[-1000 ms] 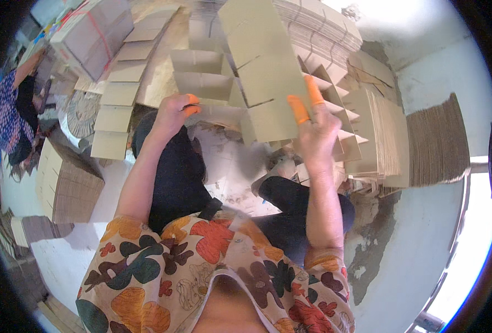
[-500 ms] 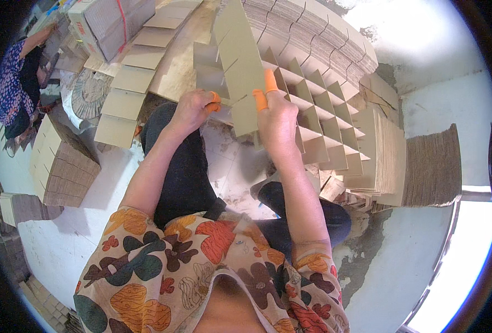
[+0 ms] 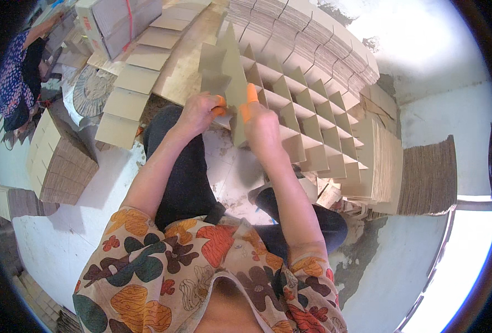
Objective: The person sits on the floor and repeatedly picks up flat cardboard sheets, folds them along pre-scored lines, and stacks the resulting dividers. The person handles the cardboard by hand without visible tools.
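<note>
In front of me stands an interlocked cardboard partition grid [image 3: 308, 123], its open square cells tilted towards me. A long slotted cardboard strip [image 3: 236, 77] stands nearly upright at the grid's left side. My right hand [image 3: 264, 130] grips this strip near its lower part, with orange finger covers on thumb and forefinger. Beside it on the left, my left hand [image 3: 199, 115] is closed, its orange-covered fingertips pinching the edge of a cardboard cross divider [image 3: 215, 64]. Part of that divider is hidden behind the strip and my fingers.
Slotted cardboard stacks [image 3: 312, 36] rise behind the grid, with more sheets [image 3: 382, 161] at its right. Overlapping cardboard pieces [image 3: 125, 105] form a row on the left, near a closed carton [image 3: 118, 28]. Another person [image 3: 16, 83] is at the far left beyond a cardboard stack [image 3: 63, 161].
My right hand and the strip have moved left and slightly down, and the strip now stands more edge-on against the grid. My left hand has shifted slightly right.
</note>
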`<action>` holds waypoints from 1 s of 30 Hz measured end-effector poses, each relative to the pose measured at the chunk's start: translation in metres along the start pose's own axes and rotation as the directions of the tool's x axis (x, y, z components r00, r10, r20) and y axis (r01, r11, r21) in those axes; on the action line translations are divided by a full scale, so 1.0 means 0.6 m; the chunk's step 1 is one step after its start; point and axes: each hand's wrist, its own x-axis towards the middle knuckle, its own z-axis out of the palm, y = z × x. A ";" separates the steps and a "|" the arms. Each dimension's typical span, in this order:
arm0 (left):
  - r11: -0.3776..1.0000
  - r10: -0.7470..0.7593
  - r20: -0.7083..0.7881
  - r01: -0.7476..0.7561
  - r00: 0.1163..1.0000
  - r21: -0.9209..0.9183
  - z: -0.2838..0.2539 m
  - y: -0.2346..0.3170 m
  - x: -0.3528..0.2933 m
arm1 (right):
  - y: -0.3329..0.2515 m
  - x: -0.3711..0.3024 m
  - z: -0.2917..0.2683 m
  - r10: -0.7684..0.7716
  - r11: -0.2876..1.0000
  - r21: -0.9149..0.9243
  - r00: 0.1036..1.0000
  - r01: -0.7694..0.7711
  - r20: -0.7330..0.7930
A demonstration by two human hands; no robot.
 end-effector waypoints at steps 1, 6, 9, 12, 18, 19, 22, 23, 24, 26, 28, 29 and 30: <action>1.000 0.000 -0.001 0.000 1.000 -0.004 0.001 0.001 0.001 | 0.001 -0.001 0.002 0.011 1.000 0.024 1.000 -0.012 0.023; 0.999 -0.028 -0.020 0.028 0.999 0.027 0.004 -0.004 0.003 | -0.007 -0.006 0.006 0.027 0.999 0.023 0.992 -0.030 0.120; 0.999 -0.037 -0.009 0.037 0.999 0.001 0.005 -0.004 0.006 | 0.000 -0.010 0.008 -0.003 1.000 0.009 0.995 0.002 0.099; 0.999 -0.053 0.013 0.053 0.999 0.006 0.011 -0.011 0.005 | 0.021 -0.019 0.035 -0.009 1.000 0.004 0.984 0.008 0.178; 0.995 -0.049 0.017 0.047 0.999 0.086 0.004 -0.002 0.007 | 0.012 -0.038 0.065 0.096 0.986 -0.159 0.953 -0.051 0.289; 0.993 -0.052 0.030 0.049 0.998 0.110 -0.003 0.004 0.007 | 0.007 -0.036 0.053 0.077 0.985 -0.168 0.962 -0.033 0.262; 0.984 0.040 0.016 -0.042 0.999 0.175 -0.023 0.029 0.005 | 0.009 -0.011 -0.003 0.095 0.974 -0.219 0.983 -0.060 0.155; 0.974 0.090 0.014 -0.091 0.996 0.207 -0.023 0.038 0.008 | 0.028 -0.004 -0.025 0.122 0.965 -0.247 0.986 -0.091 0.113; 0.959 0.135 0.018 -0.135 0.991 0.248 -0.025 0.044 0.008 | 0.057 0.006 -0.040 0.157 0.949 -0.282 0.987 -0.144 0.025; 0.939 0.196 0.054 -0.203 0.979 0.278 -0.026 0.054 0.016 | 0.142 0.034 -0.073 0.070 0.917 -0.372 0.976 -0.145 -0.208; 0.931 0.223 0.128 -0.250 0.967 0.267 -0.022 0.059 0.031 | 0.265 0.048 -0.075 -0.097 0.788 -0.595 0.924 -0.156 -0.370; 0.931 0.223 0.160 -0.259 0.962 0.259 -0.021 0.061 0.042 | 0.314 0.049 -0.077 -0.143 0.648 -0.731 0.909 -0.213 -0.392; 0.931 0.223 0.190 -0.267 0.956 0.249 -0.019 0.062 0.054 | 0.353 0.042 -0.084 -0.041 0.643 -0.726 0.936 -0.244 -0.350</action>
